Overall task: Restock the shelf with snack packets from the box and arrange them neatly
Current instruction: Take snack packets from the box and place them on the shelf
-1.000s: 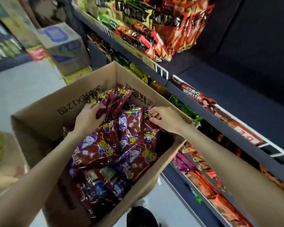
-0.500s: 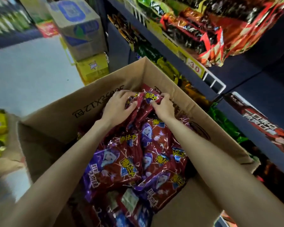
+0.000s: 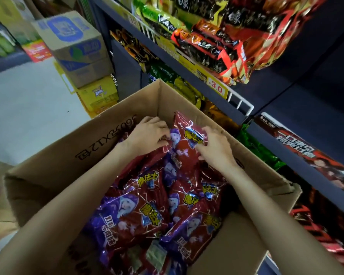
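An open cardboard box (image 3: pixel 111 135) in front of me is full of red and purple snack packets (image 3: pixel 139 215). At its far end my left hand (image 3: pixel 149 135) and my right hand (image 3: pixel 214 147) grip a bunch of these packets (image 3: pixel 184 143) from either side, fingers curled into the foil. The bunch stands up a little above the other packets. To the right runs the dark shelf (image 3: pixel 216 80) with a yellow price strip, stocked with red, black and green packets (image 3: pixel 216 40).
Stacked cartons (image 3: pixel 77 48) stand on the floor beyond the box, beside the shelf end. Lower shelves on the right hold green packets (image 3: pixel 256 147) and red packets (image 3: pixel 316 215). Pale floor (image 3: pixel 28 108) lies to the left. A white wire divider (image 3: pixel 240 104) sticks out from the shelf edge.
Both hands have closed in on the packets at the box's far end and gathered them; the bunch now stands higher. My view has tilted up toward the shelf.
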